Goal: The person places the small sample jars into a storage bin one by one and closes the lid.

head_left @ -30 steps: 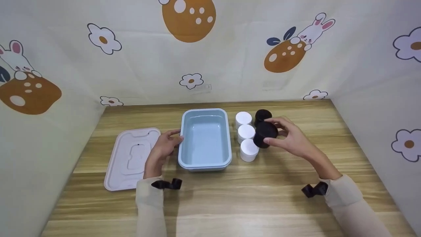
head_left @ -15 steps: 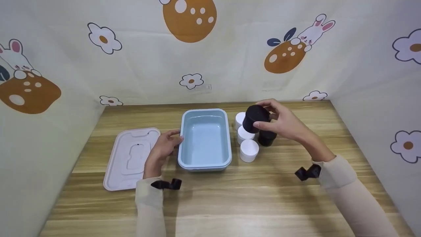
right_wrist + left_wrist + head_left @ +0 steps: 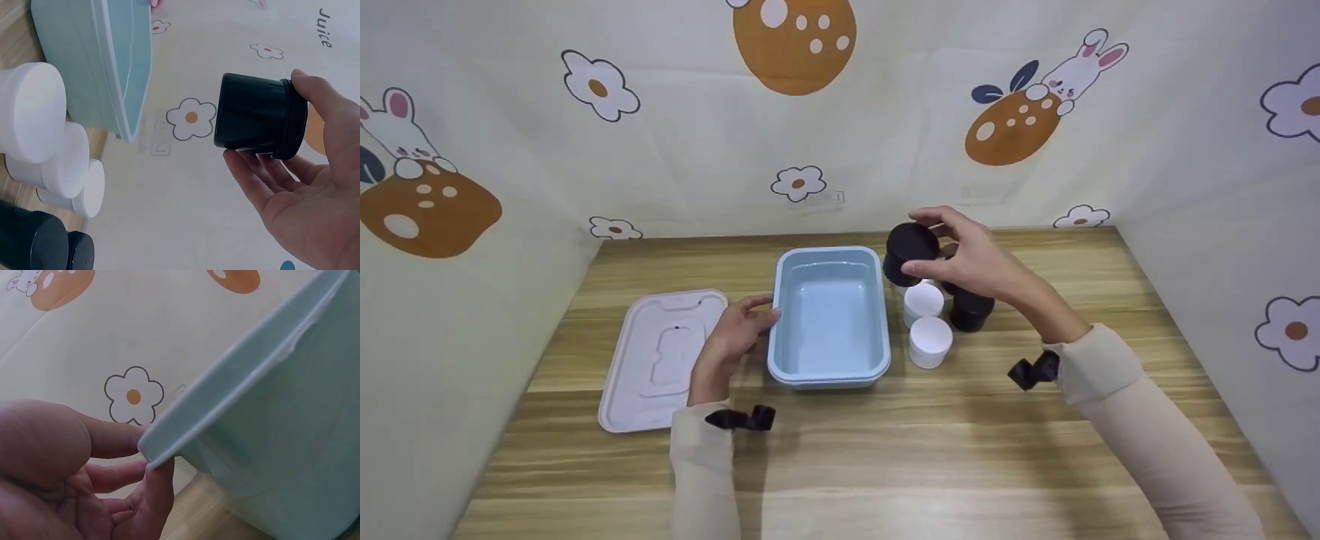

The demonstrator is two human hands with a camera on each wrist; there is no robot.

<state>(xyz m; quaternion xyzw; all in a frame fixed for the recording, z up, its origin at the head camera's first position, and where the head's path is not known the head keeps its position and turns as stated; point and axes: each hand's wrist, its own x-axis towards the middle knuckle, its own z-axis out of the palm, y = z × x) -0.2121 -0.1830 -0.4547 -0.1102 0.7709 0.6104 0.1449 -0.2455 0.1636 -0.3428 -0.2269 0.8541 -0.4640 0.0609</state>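
Note:
My right hand (image 3: 971,259) grips a black jar (image 3: 911,251) between thumb and fingers, raised above the table beside the far right corner of a light blue plastic box (image 3: 829,322). In the right wrist view, the held jar (image 3: 253,112) is in full sight, clear of the others. My left hand (image 3: 735,337) pinches the box's left rim, thumb above and fingers beneath, as the left wrist view shows. Below the right hand stand white jars (image 3: 931,337) in a row, the farthest mostly hidden. Two more black jars (image 3: 45,242) stand beside them, one covered by the hand in the head view.
A flat white lid (image 3: 660,360) lies on the wooden table (image 3: 870,465), left of the box and partly behind the left wrist. Patterned cloth walls (image 3: 682,150) enclose the table at the back and both sides.
My right hand has lifted the black jar from among the others and carried it left and away from me, over the farthest white jar. My left hand stays on the box rim.

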